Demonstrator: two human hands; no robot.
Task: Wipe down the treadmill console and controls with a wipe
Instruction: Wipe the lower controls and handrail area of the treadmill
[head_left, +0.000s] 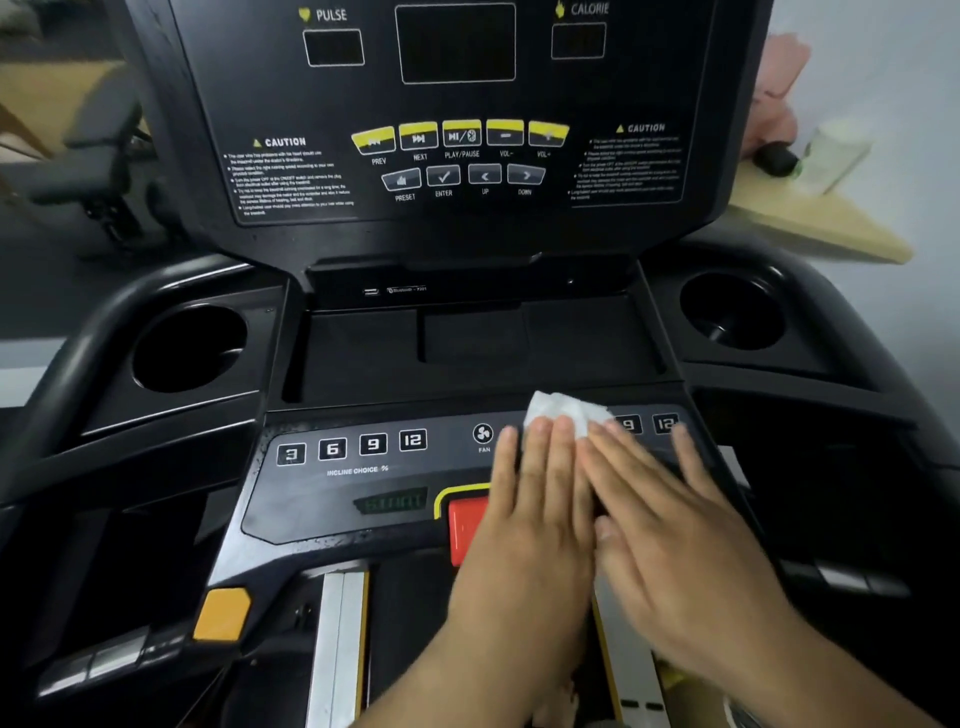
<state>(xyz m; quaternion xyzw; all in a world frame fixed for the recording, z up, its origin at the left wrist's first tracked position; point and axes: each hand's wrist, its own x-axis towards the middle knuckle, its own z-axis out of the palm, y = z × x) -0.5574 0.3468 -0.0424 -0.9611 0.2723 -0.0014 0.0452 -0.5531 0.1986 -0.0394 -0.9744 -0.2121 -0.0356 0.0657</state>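
Both hands lie flat on the lower control panel (322, 499): left hand (524, 514) and right hand (670, 514) press a white wipe (569, 410) under extended fingertips, neither clenched. Unwiped "INCLINE CHOICE %" keys (353, 447) lie leftward. Beyond, the upright console (457, 130) reads "PULSE", "CALORIE", "CAUTION".

Wipe (566, 410): near part hidden under both hands' fingertips.
Red stop button (467, 522): right part covered by the left hand (530, 519).
Right-side number keys (647, 423): only 9 and 12 show (rest hidden).
Caution text (291, 176): too small to read.
Right hand (670, 525): motion-blurred.
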